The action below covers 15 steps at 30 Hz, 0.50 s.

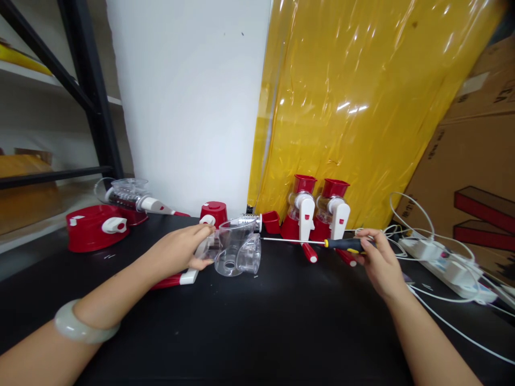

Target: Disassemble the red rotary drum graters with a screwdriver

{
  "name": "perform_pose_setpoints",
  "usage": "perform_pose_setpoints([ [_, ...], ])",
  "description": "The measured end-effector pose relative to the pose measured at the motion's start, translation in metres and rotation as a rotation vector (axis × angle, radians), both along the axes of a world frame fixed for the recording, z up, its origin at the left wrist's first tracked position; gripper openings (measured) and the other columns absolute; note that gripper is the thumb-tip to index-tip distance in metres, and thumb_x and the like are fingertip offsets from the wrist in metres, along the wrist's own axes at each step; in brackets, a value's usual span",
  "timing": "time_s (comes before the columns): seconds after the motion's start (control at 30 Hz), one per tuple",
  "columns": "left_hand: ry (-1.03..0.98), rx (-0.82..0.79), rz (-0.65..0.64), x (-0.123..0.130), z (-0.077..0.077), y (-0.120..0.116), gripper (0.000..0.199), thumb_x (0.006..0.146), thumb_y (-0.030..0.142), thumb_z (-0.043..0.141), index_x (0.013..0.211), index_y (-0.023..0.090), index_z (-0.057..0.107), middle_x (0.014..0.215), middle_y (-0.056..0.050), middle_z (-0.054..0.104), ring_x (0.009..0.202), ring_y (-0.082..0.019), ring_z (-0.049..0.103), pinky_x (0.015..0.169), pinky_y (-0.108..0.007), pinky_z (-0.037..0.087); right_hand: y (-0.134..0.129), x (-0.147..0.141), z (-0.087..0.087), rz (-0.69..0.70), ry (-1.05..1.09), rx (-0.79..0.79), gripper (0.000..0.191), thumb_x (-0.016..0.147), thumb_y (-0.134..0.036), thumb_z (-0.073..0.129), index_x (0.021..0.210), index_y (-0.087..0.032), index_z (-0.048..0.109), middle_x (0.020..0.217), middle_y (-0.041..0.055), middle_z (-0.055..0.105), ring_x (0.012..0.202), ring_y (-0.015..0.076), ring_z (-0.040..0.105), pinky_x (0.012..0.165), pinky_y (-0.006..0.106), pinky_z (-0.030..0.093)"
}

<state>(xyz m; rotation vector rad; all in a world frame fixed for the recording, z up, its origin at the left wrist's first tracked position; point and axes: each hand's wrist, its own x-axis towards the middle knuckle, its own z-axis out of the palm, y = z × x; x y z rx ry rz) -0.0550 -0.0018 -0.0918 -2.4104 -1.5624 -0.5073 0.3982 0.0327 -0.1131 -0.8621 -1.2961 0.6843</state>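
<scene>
My left hand [183,247] grips the clear plastic body [232,252] of a rotary grater at its left end, just above the black table. A red-and-white crank handle [183,280] shows below that hand; whether it joins the clear body is hidden. In my right hand [382,262] is a screwdriver [344,245] with a black and yellow handle, held level. Its long shaft points left, and the tip is close to the clear body's right side; I cannot tell if they touch. Behind the body lie a metal grating drum [247,221] and a red hopper piece [271,221].
Two assembled red-and-white rotary graters [303,209] stand at the back. A red base [96,228], a clear grater body with drum [131,195] and a smaller red part [213,213] are leftward. A power strip [446,268] with white cables lies right, near a cardboard box [470,161].
</scene>
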Motion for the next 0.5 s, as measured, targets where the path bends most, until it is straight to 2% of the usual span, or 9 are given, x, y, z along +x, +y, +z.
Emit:
perform_pose_setpoints([
  [0.1, -0.003, 0.011, -0.007, -0.002, -0.002, 0.001, 0.044, 0.073, 0.041, 0.069, 0.111, 0.021, 0.057, 0.118, -0.012, 0.067, 0.103, -0.032, 0.066, 0.084, -0.039, 0.051, -0.007, -0.002, 0.007, 0.249, 0.110, 0.034, 0.036, 0.069, -0.041, 0.074, 0.099, -0.029, 0.059, 0.090, 0.0008, 0.057, 0.074, 0.0168, 0.055, 0.055, 0.026, 0.047],
  [0.17, 0.006, 0.014, -0.008, -0.005, -0.004, 0.003, 0.046, 0.074, 0.042, 0.069, 0.112, 0.021, 0.056, 0.120, -0.013, 0.066, 0.104, -0.032, 0.066, 0.085, -0.040, 0.051, -0.009, -0.003, 0.009, 0.323, 0.100, 0.032, 0.036, 0.072, -0.049, 0.070, 0.100, -0.028, 0.061, 0.093, 0.0032, 0.059, 0.079, 0.0194, 0.057, 0.058, 0.029, 0.048],
  [0.27, 0.000, 0.032, -0.019, -0.008, -0.005, 0.005, 0.048, 0.074, 0.043, 0.069, 0.115, 0.020, 0.056, 0.121, -0.014, 0.065, 0.105, -0.032, 0.066, 0.085, -0.041, 0.051, -0.006, -0.002, 0.006, 0.239, -0.028, -0.015, 0.053, 0.084, -0.073, 0.044, 0.096, -0.025, 0.062, 0.074, 0.0039, 0.059, 0.060, 0.0181, 0.054, 0.050, 0.030, 0.044],
  [0.3, -0.007, 0.041, -0.025, -0.008, -0.006, 0.006, 0.049, 0.074, 0.043, 0.068, 0.115, 0.020, 0.056, 0.121, -0.014, 0.065, 0.106, -0.032, 0.065, 0.086, -0.041, 0.051, -0.004, -0.001, 0.004, 0.169, -0.100, -0.041, 0.057, 0.086, -0.075, 0.039, 0.096, -0.024, 0.062, 0.066, 0.0022, 0.056, 0.053, 0.0165, 0.050, 0.046, 0.029, 0.041],
  [0.37, -0.020, 0.049, -0.035, -0.009, -0.006, 0.007, 0.049, 0.074, 0.044, 0.068, 0.115, 0.021, 0.057, 0.120, -0.014, 0.066, 0.105, -0.032, 0.065, 0.085, -0.041, 0.051, 0.000, 0.001, -0.001, 0.046, -0.222, -0.079, 0.051, 0.088, -0.071, 0.044, 0.095, -0.024, 0.062, 0.059, -0.0009, 0.051, 0.048, 0.0140, 0.045, 0.044, 0.026, 0.037],
  [0.43, -0.025, 0.040, -0.030, -0.010, -0.005, 0.007, 0.049, 0.073, 0.044, 0.067, 0.115, 0.021, 0.057, 0.119, -0.014, 0.067, 0.104, -0.032, 0.066, 0.085, -0.041, 0.051, 0.003, 0.002, -0.005, -0.014, -0.253, -0.070, 0.037, 0.087, -0.060, 0.058, 0.098, -0.025, 0.061, 0.070, -0.0012, 0.054, 0.053, 0.0123, 0.046, 0.047, 0.025, 0.040],
  [0.5, -0.031, 0.033, -0.015, -0.009, -0.005, 0.007, 0.050, 0.072, 0.042, 0.067, 0.116, 0.021, 0.057, 0.120, -0.014, 0.067, 0.105, -0.032, 0.065, 0.086, -0.041, 0.051, 0.004, 0.002, -0.005, -0.002, -0.193, -0.041, 0.032, 0.084, -0.053, 0.066, 0.102, -0.026, 0.060, 0.087, 0.0003, 0.057, 0.060, 0.0120, 0.049, 0.052, 0.025, 0.044],
])
